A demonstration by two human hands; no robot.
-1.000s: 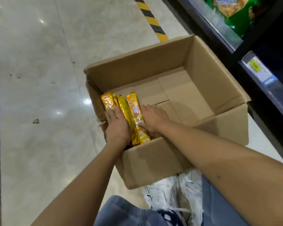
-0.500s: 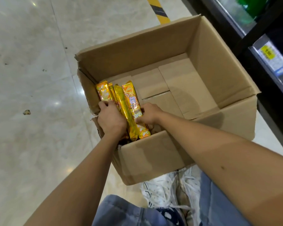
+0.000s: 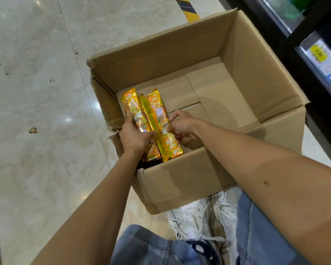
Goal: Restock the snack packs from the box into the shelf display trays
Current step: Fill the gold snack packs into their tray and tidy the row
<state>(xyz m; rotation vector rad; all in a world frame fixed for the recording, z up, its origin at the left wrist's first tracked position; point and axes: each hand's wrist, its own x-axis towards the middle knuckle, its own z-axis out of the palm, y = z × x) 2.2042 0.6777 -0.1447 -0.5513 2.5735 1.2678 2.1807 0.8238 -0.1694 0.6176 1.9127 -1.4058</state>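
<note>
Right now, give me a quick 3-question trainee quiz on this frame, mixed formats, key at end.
1. True or false: the left hand and the right hand both grip the snack packs inside the cardboard box.
2. The shelf is: A) to the person's left B) to the person's right C) behind them.
3. Fill in: apart from the packs, the box bottom shows bare ____.
Key: 1 true; 2 B; 3 cardboard.

You can reach down from above into the right half of the box (image 3: 180, 60), bare to the bottom. The snack packs (image 3: 157, 119) crowd its near left corner. Tall walls ring it, and the shelf (image 3: 321, 62) stands close beyond its right wall.
</note>
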